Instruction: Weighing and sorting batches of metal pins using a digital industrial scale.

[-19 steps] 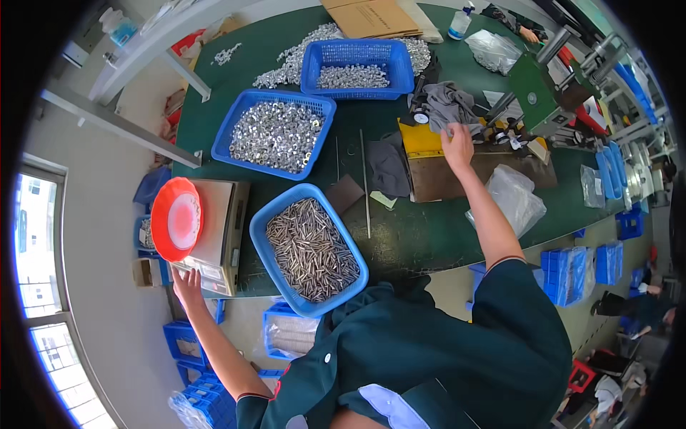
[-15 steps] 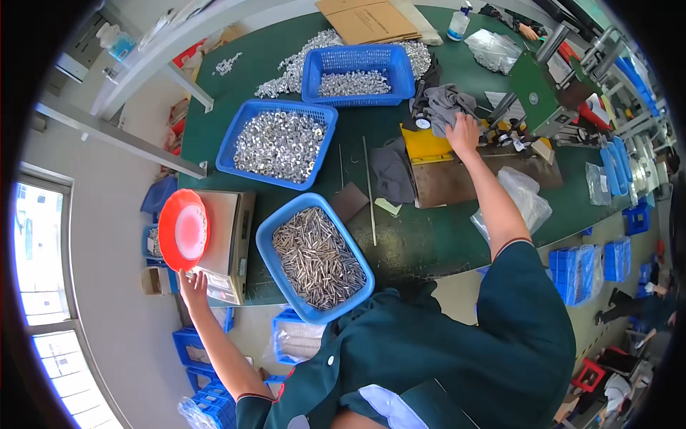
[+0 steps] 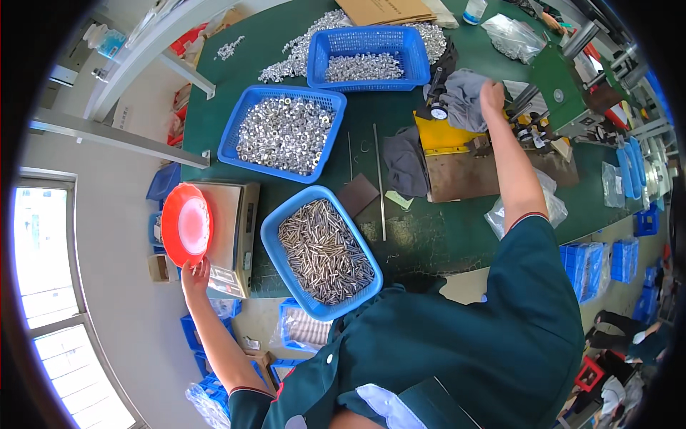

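Note:
A red plastic bowl with a whitish-pink inside sits on the pan of a bench scale at the left. My left hand pinches its near rim. Far to the right, my right hand is closed at the edge of a crumpled grey cloth, its fingertips partly hidden. The cloth lies against a round dial gauge and a yellow plate. In front of me a light blue tub holds many metal pins.
Two blue baskets, the nearer and the farther, hold small metal nuts. Loose nuts lie behind them. A thin metal rod and a dark cloth rest mid-table. A green machine stands right; a shelf post rises left.
The view has shifted slightly. My right hand has moved farther away and to the right, to the cloth's edge. My left hand's fingers have come up onto the bowl's rim.

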Demonstrator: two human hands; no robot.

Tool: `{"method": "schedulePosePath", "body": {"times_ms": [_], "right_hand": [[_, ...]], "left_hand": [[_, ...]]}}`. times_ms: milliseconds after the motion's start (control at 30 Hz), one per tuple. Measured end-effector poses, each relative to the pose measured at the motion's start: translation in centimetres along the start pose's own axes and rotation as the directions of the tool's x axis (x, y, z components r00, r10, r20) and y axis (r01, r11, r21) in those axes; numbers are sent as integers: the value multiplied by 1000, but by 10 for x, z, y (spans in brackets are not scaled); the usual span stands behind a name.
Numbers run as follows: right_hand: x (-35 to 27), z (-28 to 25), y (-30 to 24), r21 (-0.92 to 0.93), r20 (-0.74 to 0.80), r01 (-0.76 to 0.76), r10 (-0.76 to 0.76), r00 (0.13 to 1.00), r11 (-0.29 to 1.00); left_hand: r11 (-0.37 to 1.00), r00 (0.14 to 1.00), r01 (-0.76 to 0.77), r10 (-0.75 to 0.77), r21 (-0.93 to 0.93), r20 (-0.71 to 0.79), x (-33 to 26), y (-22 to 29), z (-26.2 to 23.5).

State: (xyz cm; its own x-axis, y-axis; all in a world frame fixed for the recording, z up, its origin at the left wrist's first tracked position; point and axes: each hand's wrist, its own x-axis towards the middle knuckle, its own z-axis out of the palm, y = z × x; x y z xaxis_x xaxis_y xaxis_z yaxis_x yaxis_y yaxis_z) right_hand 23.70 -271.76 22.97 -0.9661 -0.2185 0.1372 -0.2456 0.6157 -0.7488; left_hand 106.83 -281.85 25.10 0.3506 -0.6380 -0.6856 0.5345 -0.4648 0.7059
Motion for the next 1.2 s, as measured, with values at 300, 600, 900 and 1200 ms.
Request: {"method": "schedulePosePath", "body": {"times_ms": [300,600,900,1200], "right_hand": [[-21,-95,-103,625,-286,253,-85,955,738],[-112,-218,-159,395,-584,787,-532,613,474],[-156,-248,-117,17,-495,924,-800,339,381],[-252,-227,-148,395,-513,908,-787,342,138]], "left_hand": [[1000,998,4,-3,-15,59,23,0,-10],[990,984,43,-19,-137,175,35,14,-12],[974,940,-166,204,-156,275,-45,1,11],[977,739,-88,194,-194,645,-192,-120,97]]}}
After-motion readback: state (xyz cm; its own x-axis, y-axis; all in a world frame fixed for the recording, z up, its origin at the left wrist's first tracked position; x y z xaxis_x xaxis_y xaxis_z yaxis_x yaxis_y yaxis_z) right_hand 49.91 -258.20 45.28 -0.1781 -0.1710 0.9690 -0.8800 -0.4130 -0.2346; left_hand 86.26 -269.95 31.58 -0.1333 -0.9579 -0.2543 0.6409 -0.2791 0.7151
